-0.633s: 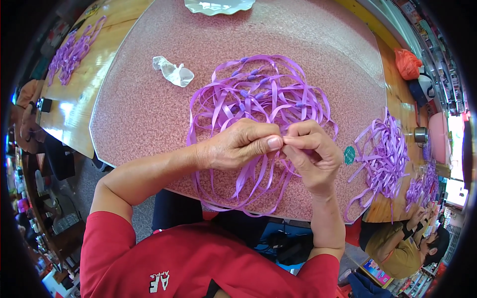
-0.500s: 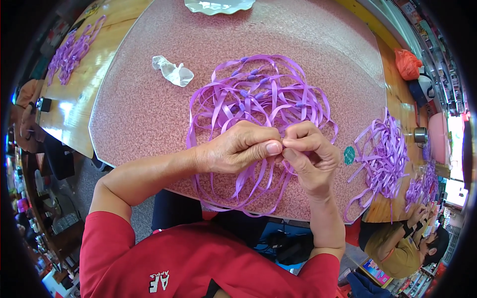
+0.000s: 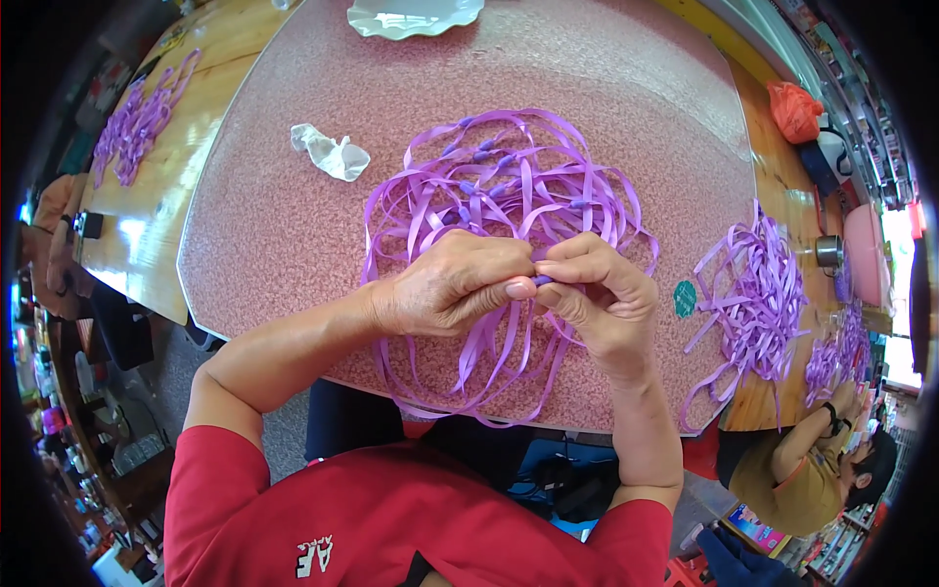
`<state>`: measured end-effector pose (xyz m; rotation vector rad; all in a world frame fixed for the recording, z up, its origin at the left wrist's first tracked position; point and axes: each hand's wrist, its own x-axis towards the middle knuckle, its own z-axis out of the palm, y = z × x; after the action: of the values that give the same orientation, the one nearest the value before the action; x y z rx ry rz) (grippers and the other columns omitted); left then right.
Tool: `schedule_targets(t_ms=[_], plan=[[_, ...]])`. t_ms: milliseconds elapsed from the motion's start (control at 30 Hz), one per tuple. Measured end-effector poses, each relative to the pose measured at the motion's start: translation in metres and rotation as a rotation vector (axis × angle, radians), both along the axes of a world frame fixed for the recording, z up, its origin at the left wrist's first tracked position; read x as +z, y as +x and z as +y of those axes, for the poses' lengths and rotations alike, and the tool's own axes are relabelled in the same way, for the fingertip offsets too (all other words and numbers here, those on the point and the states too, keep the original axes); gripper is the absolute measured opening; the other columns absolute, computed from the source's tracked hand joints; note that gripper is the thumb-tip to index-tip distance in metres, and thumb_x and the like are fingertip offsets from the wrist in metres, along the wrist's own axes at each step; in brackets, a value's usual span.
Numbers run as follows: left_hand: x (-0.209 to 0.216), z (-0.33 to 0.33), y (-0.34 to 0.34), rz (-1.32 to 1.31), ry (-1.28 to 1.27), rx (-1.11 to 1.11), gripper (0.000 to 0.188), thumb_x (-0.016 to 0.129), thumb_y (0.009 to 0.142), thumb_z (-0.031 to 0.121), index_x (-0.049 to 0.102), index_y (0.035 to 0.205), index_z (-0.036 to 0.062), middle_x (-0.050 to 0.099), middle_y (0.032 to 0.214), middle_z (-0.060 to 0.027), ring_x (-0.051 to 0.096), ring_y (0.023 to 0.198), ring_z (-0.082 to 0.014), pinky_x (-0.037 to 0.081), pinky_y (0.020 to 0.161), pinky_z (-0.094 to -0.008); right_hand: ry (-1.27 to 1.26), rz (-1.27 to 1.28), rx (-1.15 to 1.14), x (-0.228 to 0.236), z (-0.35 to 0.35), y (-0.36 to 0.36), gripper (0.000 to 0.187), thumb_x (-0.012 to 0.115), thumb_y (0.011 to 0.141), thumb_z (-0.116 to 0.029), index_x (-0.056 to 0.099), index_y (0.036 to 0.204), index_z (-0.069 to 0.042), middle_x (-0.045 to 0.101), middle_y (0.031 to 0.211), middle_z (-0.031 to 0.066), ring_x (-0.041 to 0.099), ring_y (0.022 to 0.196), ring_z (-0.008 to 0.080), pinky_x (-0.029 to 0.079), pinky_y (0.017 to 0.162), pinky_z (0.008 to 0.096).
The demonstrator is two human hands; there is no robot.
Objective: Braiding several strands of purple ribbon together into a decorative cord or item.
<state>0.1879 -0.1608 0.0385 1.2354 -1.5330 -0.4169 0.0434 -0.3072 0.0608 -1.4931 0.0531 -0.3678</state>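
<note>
A loose heap of purple ribbons (image 3: 509,196) with small purple beads on them lies on the pink speckled table (image 3: 606,88). My left hand (image 3: 450,284) and my right hand (image 3: 597,293) meet over the near side of the heap. Both pinch the same small purple bead and ribbon end between thumb and fingertips. Strands of that ribbon hang down from the hands toward the table's near edge.
A second bunch of purple ribbons (image 3: 753,293) lies at the right, with a small green round tag (image 3: 685,298) beside it. A crumpled clear wrapper (image 3: 328,152) and a white plate (image 3: 411,15) sit farther off. More ribbons (image 3: 142,117) lie on the wooden table at the left. Another person (image 3: 812,470) sits lower right.
The fingertips have shifted slightly on the ribbon end. Both hands stay in the same place over the heap.
</note>
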Motion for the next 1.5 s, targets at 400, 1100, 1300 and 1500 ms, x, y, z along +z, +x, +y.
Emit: schedule_targets(t_ms=[400,1100,1300,1500], plan=[[-0.002,0.001,0.0,-0.111,-0.062,0.085,0.02,0.054,0.096,0.019,0.054,0.094,-0.0006,0.051,0.073,-0.0125,0.053,0.061,-0.0314,0.04,0.053,-0.0389,-0.094,-0.062,-0.039,0.001,0.002,0.002,0.017,0.069,0.083,0.003,0.069,0.099,0.0,0.064,0.094,0.0068,0.062,0.077,0.0098,0.05,0.064,0.0212],[-0.002,0.001,0.001,-0.054,0.021,0.077,0.022,0.055,0.095,0.022,0.053,0.09,0.0008,0.049,0.072,-0.0123,0.051,0.06,-0.0311,0.039,0.053,-0.039,-0.68,-0.286,-0.212,0.004,-0.001,0.008,0.022,0.074,0.075,0.006,0.068,0.094,-0.003,0.063,0.084,0.0083,0.06,0.065,0.0132,0.046,0.051,0.0246],[-0.008,0.001,0.001,-0.009,0.073,0.08,0.026,0.051,0.098,0.026,0.053,0.093,0.001,0.05,0.074,-0.0123,0.052,0.061,-0.0315,0.04,0.054,-0.0387,-0.587,-0.273,-0.223,0.004,0.001,0.006,0.021,0.074,0.077,0.005,0.068,0.095,-0.003,0.064,0.087,0.0072,0.06,0.068,0.0116,0.046,0.054,0.0229],[-0.004,0.003,0.0,0.0,0.082,0.068,0.027,0.05,0.098,0.028,0.052,0.094,0.0012,0.05,0.074,-0.0121,0.053,0.061,-0.0321,0.04,0.053,-0.0389,-0.48,-0.21,-0.173,0.004,0.0,0.005,0.02,0.075,0.076,0.003,0.069,0.094,-0.005,0.065,0.088,0.0074,0.061,0.073,0.0125,0.048,0.059,0.0243]])
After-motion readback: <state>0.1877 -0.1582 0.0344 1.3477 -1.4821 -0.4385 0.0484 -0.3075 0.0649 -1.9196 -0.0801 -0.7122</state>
